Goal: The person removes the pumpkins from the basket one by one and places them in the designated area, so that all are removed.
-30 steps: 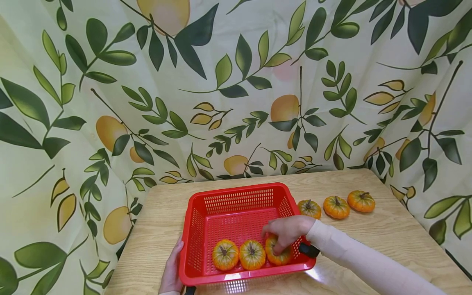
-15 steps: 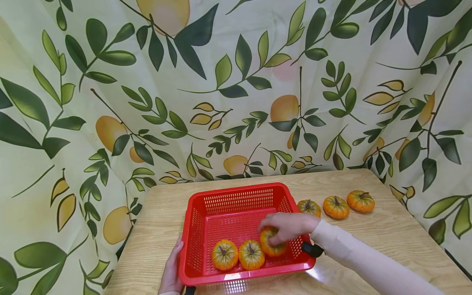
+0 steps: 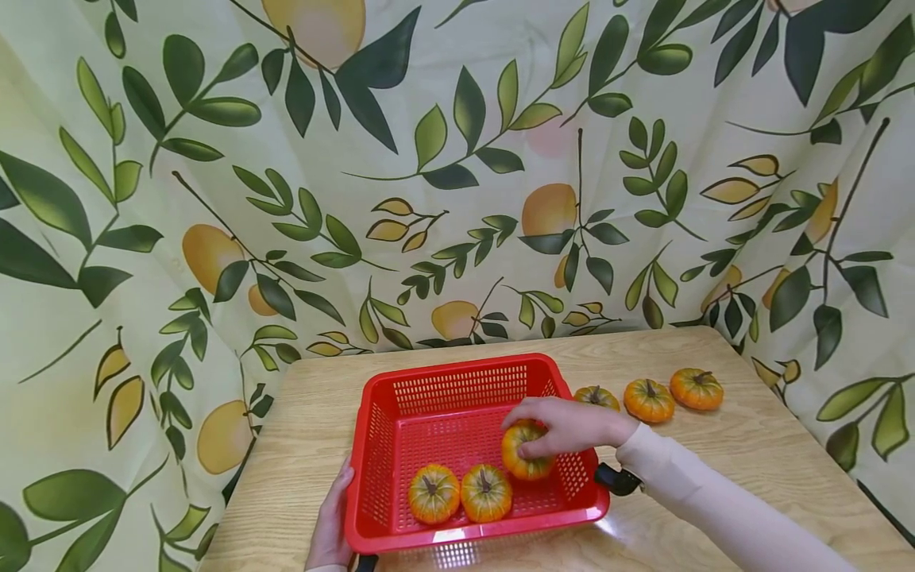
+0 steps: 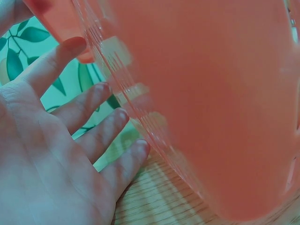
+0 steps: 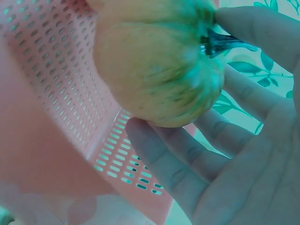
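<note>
My right hand [image 3: 575, 423] grips a small orange pumpkin [image 3: 520, 454] inside the right part of a red plastic basket [image 3: 429, 539]. In the right wrist view, its thumb and fingers curl round the pumpkin [image 5: 154, 75] near the dark stem. Two similar pumpkins, a left one [image 3: 434, 494] and a right one [image 3: 486, 494], sit side by side along the basket's near wall. At the basket's left side is my left hand [image 3: 331, 520]. Its fingers, fairly straight in the left wrist view, touch the basket's outer wall [image 4: 201, 108].
On the wooden table [image 3: 307, 413], right of the basket, lie three more pumpkins: a partly hidden one [image 3: 596, 396], a middle one [image 3: 649, 401] and a far right one [image 3: 696, 389]. A black handle [image 3: 618, 479] sticks out at the basket's right. Leaf-patterned cloth [image 3: 400, 294] hangs behind.
My right hand has moved the pumpkin it holds from the near wall row towards the basket's far side, slightly left. The left hand and the other pumpkins have stayed put.
</note>
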A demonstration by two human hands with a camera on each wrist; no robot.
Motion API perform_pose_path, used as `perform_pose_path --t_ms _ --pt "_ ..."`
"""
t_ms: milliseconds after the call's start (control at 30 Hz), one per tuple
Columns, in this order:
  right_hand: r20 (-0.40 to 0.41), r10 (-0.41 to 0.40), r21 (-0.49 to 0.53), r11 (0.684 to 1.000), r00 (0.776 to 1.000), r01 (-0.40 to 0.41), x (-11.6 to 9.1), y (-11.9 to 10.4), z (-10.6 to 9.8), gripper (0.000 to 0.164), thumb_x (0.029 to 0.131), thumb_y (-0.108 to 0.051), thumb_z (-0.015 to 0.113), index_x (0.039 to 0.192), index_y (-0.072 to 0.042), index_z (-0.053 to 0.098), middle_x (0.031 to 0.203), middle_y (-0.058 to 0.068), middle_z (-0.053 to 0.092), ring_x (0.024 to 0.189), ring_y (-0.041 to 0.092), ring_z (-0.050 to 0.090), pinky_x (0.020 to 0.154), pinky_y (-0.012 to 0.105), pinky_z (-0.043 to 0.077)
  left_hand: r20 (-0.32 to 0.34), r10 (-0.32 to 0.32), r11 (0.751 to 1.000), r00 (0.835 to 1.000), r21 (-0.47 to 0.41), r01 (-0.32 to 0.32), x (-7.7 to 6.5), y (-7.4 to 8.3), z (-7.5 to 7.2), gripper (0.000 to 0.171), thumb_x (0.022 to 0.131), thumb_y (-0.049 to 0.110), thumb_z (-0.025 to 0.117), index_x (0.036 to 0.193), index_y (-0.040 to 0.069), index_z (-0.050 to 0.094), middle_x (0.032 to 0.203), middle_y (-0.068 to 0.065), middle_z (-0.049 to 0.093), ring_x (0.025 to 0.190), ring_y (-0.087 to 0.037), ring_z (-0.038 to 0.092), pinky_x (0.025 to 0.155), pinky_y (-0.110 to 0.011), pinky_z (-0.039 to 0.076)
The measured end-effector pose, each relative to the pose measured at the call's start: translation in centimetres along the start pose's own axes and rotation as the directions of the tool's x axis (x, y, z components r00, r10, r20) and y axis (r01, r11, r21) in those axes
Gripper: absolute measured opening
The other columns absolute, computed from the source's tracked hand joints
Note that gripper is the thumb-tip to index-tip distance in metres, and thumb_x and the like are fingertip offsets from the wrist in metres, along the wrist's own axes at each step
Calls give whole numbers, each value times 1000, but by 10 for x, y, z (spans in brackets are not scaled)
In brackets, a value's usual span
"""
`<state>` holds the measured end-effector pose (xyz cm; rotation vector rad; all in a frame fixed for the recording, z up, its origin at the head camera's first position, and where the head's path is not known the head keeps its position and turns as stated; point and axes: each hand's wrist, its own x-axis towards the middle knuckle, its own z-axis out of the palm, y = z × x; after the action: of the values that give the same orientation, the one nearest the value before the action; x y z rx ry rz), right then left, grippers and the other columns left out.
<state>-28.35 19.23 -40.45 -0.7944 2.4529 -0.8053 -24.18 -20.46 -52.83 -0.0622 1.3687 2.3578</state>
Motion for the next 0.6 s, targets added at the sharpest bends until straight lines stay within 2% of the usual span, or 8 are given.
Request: perform_pose_path --t_ms 67,133,167,233,333,433,600 --pt "-13 -7 3 1000 1000 7 -1 2 -1 37 94 -39 70 128 -25 65 126 -9 61 111 13 57 96 36 52 21 17 1000 1000 -8 -17 -1 -1 0 52 107 46 33 157 49 19 134 22 61 122 -4 58 105 -28 48" --pt "-26 -19 5 1000 999 19 -3 3 -1 38 95 -41 68 129 -24 65 126 -9 62 112 14 56 97 37 51 28 24 1000 999 -9 -23 -1 -1 -1 44 107 45 33 151 51 28 134 21 61 122 -5 59 105 -29 48" --pt "-34 -25 5 1000 999 26 -3 4 -1 39 96 -42 67 129 -22 65 126 -9 62 113 14 56 98 38 51 24 22 1000 999 -5 -22 -1 -1 0 45 107 45 33 151 51 27 133 21 61 122 -5 59 105 -29 48" --pt "-52 -35 6 999 998 36 -5 5 0 40 97 -45 65 129 -22 64 127 -8 62 114 15 56 99 38 51 0 6 1000 1000 2 -6 -1 0 0 53 107 47 34 157 47 18 132 21 62 120 -6 60 104 -29 49" --pt "-81 -26 26 999 996 28 -8 5 -1 39 98 -47 62 129 -23 64 128 -5 63 115 16 57 98 39 51 -38 -24 1000 999 11 25 -1 2 2 70 105 50 36 163 32 0 130 22 62 119 -6 60 103 -29 49" --pt "-104 -1 53 999 995 6 -11 5 -2 39 98 -48 61 130 -25 63 130 -4 63 116 17 57 98 40 51 -48 -35 999 998 8 36 0 3 3 74 105 51 36 164 29 -4 129 22 63 120 -6 60 104 -29 49" --pt "-143 34 97 995 989 -20 -18 6 -5 41 97 -48 64 132 -25 63 131 -1 63 116 21 57 95 42 53 -21 -16 1000 1000 4 16 -1 2 3 71 106 48 34 164 30 -4 132 22 61 122 -6 59 105 -29 48"
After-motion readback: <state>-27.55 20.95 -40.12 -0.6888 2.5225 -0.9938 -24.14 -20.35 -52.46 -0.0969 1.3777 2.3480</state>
